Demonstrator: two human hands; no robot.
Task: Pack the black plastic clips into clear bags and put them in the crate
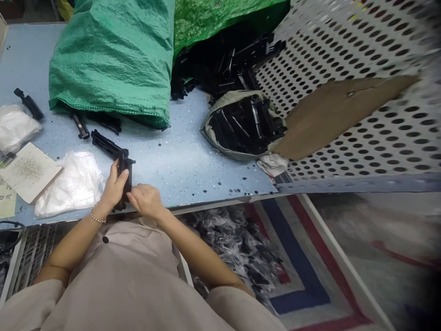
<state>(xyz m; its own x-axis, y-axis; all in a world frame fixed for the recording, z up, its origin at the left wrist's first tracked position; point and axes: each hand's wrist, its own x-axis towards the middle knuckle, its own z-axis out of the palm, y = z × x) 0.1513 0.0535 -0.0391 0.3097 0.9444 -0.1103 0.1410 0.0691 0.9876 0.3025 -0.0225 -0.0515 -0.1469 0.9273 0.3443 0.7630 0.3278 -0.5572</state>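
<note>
My left hand (115, 184) is wrapped round a black plastic part (124, 161) at the front edge of the blue table (193, 170). Close against the part's right side, my right hand (146, 200) has its fingers curled in a pinch; whatever is between them is hidden. A long black piece (106, 145) extends up and left from the held part, and I cannot tell whether the two are joined. Beside my left wrist lies a pile of white plastic bags (72, 184).
Green woven sacks (113, 59) stand at the back, with black parts (237, 64) spilling out. An open grey bag (241, 124) holds more. A board (31, 170) with tiny bits lies left. Right rises a perforated metal panel (344, 55); below sits a striped bag (292, 257) with wrapped pieces.
</note>
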